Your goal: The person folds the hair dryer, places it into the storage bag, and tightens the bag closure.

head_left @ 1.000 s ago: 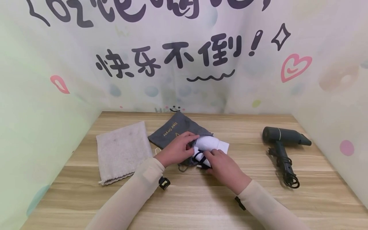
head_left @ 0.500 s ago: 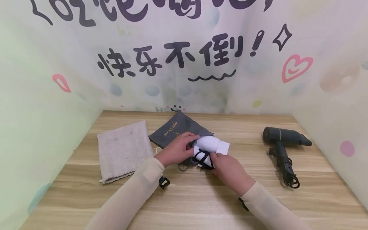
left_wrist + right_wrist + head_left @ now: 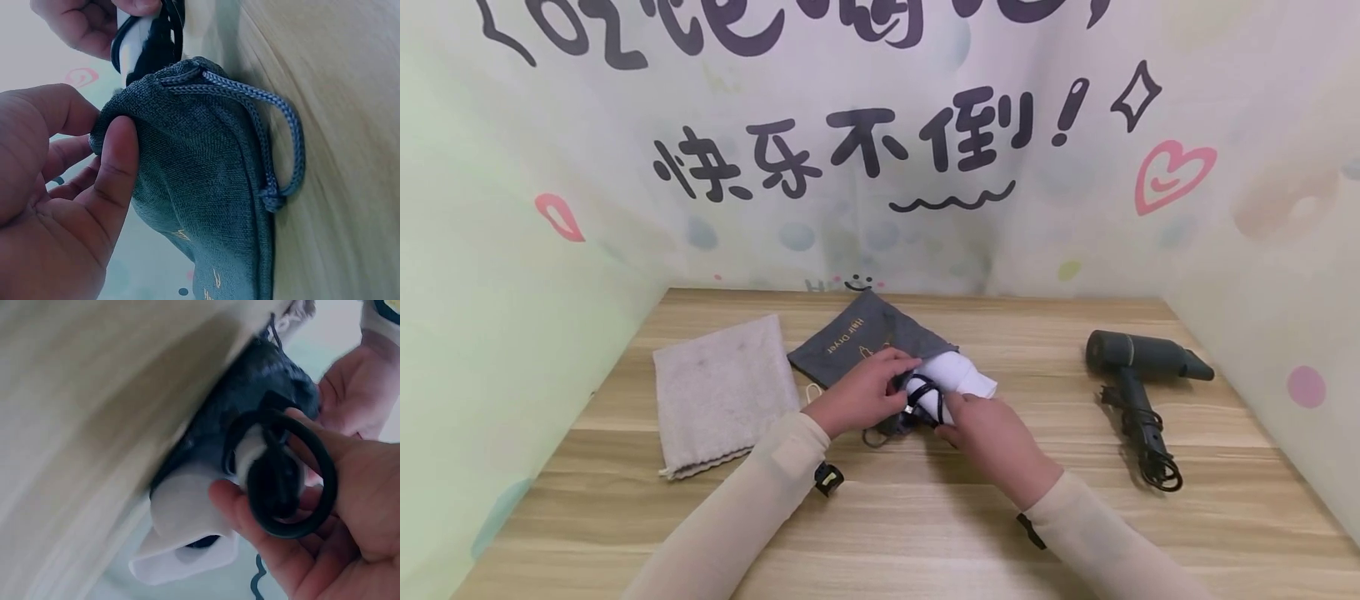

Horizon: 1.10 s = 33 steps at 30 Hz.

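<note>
A white hair dryer lies partly inside the mouth of a dark grey drawstring bag lettered "Hair Dryer". Its nozzle sticks out of the bag. My right hand grips the dryer's handle, round which a black cord is looped. With thumb and fingers, my left hand pinches the edge of the bag's mouth, as the left wrist view shows closely. The grey drawstring hangs in a knotted loop by the opening. Cloth hides the dryer's rear end.
A folded light grey towel lies to the left on the wooden table. Over on the right rests a black hair dryer, its cord wound about the handle. A printed cloth backdrop rises behind the table.
My right hand has shifted from the white dryer's middle to its handle. The dryer has turned, with its handle raised and nozzle angled downward. My left hand stays at the bag's mouth.
</note>
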Each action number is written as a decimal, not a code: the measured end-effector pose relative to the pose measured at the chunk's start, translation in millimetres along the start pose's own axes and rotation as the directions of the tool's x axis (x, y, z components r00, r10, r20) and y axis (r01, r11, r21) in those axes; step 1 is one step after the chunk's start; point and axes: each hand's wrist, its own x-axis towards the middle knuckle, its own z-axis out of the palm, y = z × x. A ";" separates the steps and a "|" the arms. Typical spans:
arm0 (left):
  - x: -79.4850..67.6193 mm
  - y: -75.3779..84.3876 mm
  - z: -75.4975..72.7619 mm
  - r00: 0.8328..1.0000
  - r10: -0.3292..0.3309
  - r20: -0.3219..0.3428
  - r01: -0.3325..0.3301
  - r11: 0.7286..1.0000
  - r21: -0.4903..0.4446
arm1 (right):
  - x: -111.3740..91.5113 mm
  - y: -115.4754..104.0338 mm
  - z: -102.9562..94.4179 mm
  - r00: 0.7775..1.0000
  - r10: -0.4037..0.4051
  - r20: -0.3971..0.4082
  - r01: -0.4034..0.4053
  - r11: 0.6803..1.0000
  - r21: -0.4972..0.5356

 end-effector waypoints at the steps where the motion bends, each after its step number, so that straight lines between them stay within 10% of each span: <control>1: 0.2 0.4 0.2 1.000 -0.001 0.002 0.001 1.000 -0.001 | 0.5 -1.1 1.3 1.000 0.002 -0.008 -0.002 1.000 0.000; 12: 2.3 1.4 -1.5 1.000 -0.001 -0.006 0.001 1.000 -0.015 | 14.4 -7.5 6.9 0.998 0.049 0.039 -0.052 0.994 0.098; 20: 0.0 1.1 -0.1 1.000 -0.014 0.015 0.015 0.998 -0.054 | 17.8 1.3 3.4 0.986 -0.126 0.111 0.107 0.981 0.164; 33: -12.9 -7.0 -4.6 0.998 -0.037 -0.043 0.033 0.996 -0.088 | 23.3 38.1 -2.0 0.999 0.004 -0.035 0.004 0.974 0.227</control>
